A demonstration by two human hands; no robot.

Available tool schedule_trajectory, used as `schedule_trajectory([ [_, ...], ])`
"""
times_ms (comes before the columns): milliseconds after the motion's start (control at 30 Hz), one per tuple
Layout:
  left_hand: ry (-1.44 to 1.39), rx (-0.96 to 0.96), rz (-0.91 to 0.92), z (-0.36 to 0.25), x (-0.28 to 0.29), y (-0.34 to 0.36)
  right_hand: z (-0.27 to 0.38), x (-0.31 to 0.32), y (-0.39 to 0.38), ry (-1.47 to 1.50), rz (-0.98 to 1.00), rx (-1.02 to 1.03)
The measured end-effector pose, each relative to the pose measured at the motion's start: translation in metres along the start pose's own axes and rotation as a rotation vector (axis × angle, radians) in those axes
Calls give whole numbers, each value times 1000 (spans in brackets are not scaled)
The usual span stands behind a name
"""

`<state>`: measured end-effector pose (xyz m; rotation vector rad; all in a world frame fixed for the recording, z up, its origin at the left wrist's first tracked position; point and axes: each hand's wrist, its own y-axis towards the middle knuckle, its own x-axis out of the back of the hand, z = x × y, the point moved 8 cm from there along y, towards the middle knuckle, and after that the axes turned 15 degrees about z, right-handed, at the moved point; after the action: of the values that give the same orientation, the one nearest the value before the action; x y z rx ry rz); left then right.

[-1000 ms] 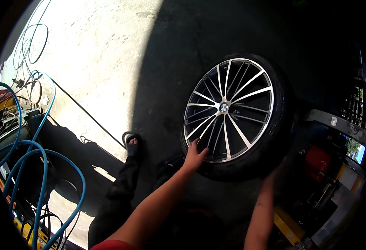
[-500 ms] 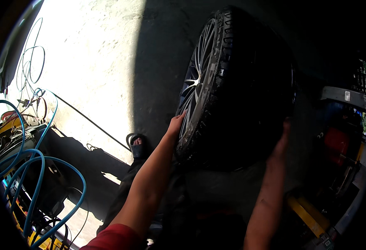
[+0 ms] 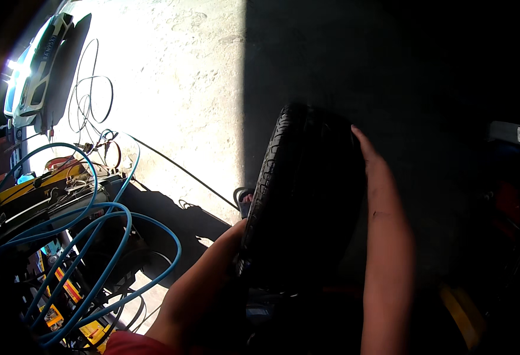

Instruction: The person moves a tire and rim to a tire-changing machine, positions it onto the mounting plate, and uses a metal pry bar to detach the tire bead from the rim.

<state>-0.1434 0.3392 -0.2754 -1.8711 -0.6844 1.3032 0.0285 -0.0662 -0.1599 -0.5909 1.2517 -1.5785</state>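
A black tyre [image 3: 304,195] stands upright in front of me with its tread toward me, mostly lost in shadow. My left hand [image 3: 240,229] holds its left side low down, the fingers mostly hidden behind the rubber. My right hand [image 3: 363,145] grips the right side higher up, fingers along the edge. A sandalled foot [image 3: 245,200] shows just left of the tyre.
Blue hoses [image 3: 124,219] loop over yellow-and-black equipment [image 3: 65,180] at left. A white car bumper [image 3: 38,77] is at upper left, near thin cables [image 3: 91,89] on the sunlit concrete floor [image 3: 177,71]. Shadowed equipment [image 3: 464,313] stands at right.
The wheel has been tilted from face-up to upright and turned, so its spoked rim no longer shows. My right hand has risen along its side. The view has shifted, showing more at left.
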Motion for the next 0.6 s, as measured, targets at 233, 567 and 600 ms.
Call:
schedule_trajectory([
  [233,-535,-87,-199,-89,-54,-123,23,-59,61,-138,190,-41],
  [567,271,-574,-455,-204,-109,-166,35,-37,60,-179,46,-11],
  [600,357,-488,-532,-205,-112,-163,31,-32,61,-131,62,-27],
])
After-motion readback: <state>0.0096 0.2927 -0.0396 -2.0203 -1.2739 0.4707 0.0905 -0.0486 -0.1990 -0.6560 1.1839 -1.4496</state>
